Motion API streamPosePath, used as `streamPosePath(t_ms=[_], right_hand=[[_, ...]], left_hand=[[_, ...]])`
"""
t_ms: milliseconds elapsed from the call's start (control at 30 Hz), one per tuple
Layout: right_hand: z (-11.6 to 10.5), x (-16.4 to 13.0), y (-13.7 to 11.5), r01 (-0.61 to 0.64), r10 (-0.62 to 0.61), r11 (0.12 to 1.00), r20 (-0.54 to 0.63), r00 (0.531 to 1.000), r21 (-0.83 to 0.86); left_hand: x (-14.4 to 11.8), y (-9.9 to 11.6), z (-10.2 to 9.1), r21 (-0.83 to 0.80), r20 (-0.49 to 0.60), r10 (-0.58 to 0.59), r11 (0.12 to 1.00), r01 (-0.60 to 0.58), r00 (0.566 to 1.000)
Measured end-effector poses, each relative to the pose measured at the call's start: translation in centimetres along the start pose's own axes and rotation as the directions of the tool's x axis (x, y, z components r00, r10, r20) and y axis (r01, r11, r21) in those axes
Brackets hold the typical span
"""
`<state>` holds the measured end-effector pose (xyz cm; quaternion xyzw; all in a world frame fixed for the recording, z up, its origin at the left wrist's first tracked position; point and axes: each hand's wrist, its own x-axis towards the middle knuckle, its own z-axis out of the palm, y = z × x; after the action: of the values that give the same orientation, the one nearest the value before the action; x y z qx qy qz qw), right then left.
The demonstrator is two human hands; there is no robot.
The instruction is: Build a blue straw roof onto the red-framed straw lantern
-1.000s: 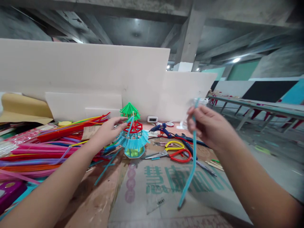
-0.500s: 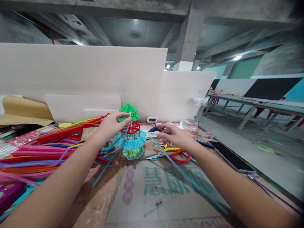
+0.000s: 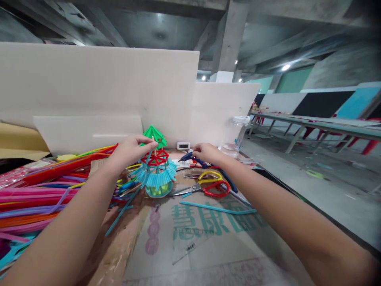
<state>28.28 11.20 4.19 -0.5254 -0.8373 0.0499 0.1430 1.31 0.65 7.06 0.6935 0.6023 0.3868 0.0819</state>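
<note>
A heap of coloured straws is lying along the left of the cardboard-covered table, with a green straw umbrella standing behind it against the white boards. Red-handled scissors and yellow-handled scissors are resting side by side near the middle, and a single blue straw is lying flat just in front of them. A clear plastic jar is standing at the table's far right edge, while long benches are stretching across the hall beyond.

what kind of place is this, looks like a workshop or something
Probably a craft bench in a bare concrete hall: piles of coloured straws, scissors, and a straw pagoda on cardboard. More long tables stand behind.
</note>
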Motion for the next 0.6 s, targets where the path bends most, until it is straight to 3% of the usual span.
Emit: streamPosePath(t_ms=[133, 267, 600], right_hand=[[0.6, 1.3, 2.0, -0.100, 0.108, 0.990, 0.076, 0.991, -0.103], [2.4, 1.3, 3.4, -0.174, 0.183, 0.973, 0.049, 0.982, -0.149], [6.7, 2.4, 4.4, -0.157, 0.156, 0.980, 0.024, 0.988, 0.123]], left_hand=[[-0.1, -0.6, 0.4, -0.070, -0.010, -0.006, 0.998, 0.005, 1.000], [-0.3, -1.4, 0.6, -0.139, -0.022, 0.060, 0.988, -0.063, 0.998], [-0.7, -1.6, 0.1, -0.230, -0.036, 0.077, 0.970, -0.083, 0.996]])
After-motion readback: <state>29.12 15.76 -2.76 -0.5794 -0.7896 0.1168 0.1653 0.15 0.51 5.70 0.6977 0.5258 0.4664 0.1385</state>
